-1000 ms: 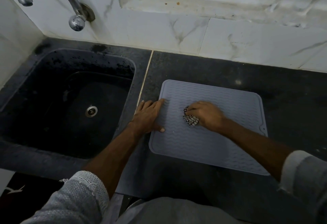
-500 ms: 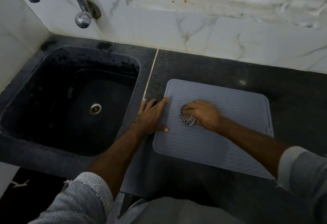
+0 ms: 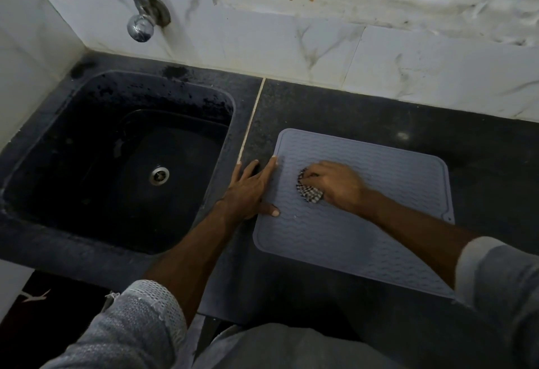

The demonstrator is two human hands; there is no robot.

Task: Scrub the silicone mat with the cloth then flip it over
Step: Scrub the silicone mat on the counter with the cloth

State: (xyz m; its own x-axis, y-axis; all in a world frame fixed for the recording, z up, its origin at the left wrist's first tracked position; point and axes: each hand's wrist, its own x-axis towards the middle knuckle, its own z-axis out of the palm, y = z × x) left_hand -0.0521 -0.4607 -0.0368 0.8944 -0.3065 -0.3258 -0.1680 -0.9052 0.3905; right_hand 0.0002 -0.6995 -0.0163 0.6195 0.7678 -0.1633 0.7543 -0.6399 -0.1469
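Pinning the silicone mat (image 3: pixel 350 240) flat with spread left hand (image 3: pixel 250 190) fingers, the right hand (image 3: pixel 335 184) fingers clamped the bunched cloth (image 3: pixel 309 190) for scrubbing.

The silicone mat (image 3: pixel 364 222) is grey, rectangular with rounded corners and a wavy ridged face; it lies flat on the dark tabletop (image 3: pixel 364 112), slightly skewed, just right of the sink. The cloth (image 3: pixel 308 192), a small checked black-and-white wad, sits bunched on the mat's left-central area.
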